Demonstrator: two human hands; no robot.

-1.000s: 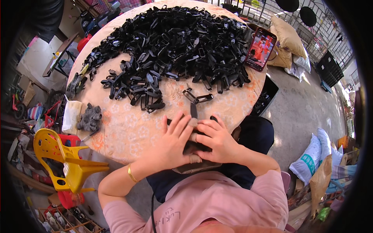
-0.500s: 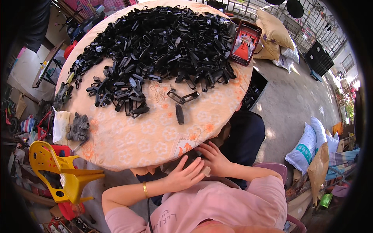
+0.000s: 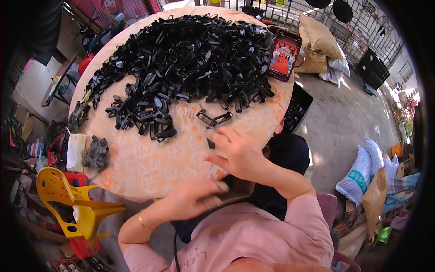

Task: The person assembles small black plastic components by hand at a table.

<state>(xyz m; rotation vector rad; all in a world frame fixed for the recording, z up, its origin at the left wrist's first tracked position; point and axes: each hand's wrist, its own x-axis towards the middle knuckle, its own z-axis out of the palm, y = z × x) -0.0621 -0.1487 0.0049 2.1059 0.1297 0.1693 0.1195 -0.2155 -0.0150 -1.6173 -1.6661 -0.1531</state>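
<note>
My right hand (image 3: 238, 153) hovers over the near edge of a round table (image 3: 149, 167) covered in an orange flowered cloth, fingers spread. It partly covers a small black piece (image 3: 210, 144). Just beyond lie two linked black clips (image 3: 214, 119). A large heap of black plastic clips (image 3: 190, 59) fills the far half of the table. My left hand (image 3: 195, 200) is low at the table's edge, its fingertips on a brown boxlike thing (image 3: 231, 192) in my lap; what it holds is hidden.
A phone with a lit screen (image 3: 283, 55) leans at the table's far right. A small pile of dark pieces (image 3: 96, 152) and a white cloth (image 3: 74, 150) lie at the left edge. A yellow plastic chair (image 3: 68, 199) stands left; a black crate (image 3: 297, 109) and sacks (image 3: 362, 174) stand right.
My right hand has risen from my lap onto the table, over the single black piece. My left hand has stayed low by the table's edge.
</note>
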